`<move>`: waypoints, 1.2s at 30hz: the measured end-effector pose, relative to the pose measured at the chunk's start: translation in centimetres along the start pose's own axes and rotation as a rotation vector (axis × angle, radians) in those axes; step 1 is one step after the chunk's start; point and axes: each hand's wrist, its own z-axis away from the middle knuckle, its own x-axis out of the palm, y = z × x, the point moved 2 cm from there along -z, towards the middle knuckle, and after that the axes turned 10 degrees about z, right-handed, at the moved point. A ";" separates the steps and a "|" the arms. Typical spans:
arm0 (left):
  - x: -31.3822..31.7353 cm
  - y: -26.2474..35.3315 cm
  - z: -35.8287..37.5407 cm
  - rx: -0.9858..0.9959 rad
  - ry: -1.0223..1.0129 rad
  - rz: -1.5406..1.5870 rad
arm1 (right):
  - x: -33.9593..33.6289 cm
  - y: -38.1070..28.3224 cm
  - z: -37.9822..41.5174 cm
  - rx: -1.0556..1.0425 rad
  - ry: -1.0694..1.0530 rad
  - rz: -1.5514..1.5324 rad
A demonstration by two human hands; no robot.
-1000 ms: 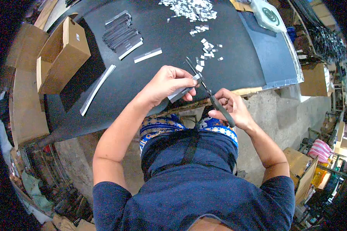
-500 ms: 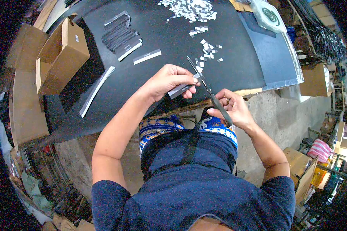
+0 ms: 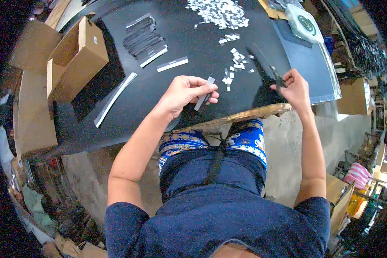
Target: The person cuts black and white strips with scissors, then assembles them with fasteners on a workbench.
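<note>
My left hand (image 3: 185,95) pinches a short black-and-white label strip (image 3: 200,102) between thumb and fingers, above the table's near edge. The strip is tilted, its lower end pointing down toward me. Off to the right, my right hand (image 3: 296,91) is closed around the handles of a pair of scissors (image 3: 274,70). Their dark blades point up and to the left over the black tabletop, apart from the strip. Small cut label pieces (image 3: 234,64) lie scattered between the two hands, beyond the fingertips.
A large heap of cut pieces (image 3: 217,13) lies at the far side. Left of it are a stack of dark strips (image 3: 142,38), a single strip (image 3: 173,64) and a long strip (image 3: 115,99). An open cardboard box (image 3: 84,60) stands at left; a clear-wrapped green coil (image 3: 304,22) sits at right.
My right hand has carried the scissors right and away from the strip. In my left hand the strip has turned steeper. The view has shifted slightly.
</note>
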 end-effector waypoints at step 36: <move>-7.5 1.6 2.3 0.467 0.311 -0.111 | 8.3 -19.2 -2.8 -0.438 -0.247 -0.501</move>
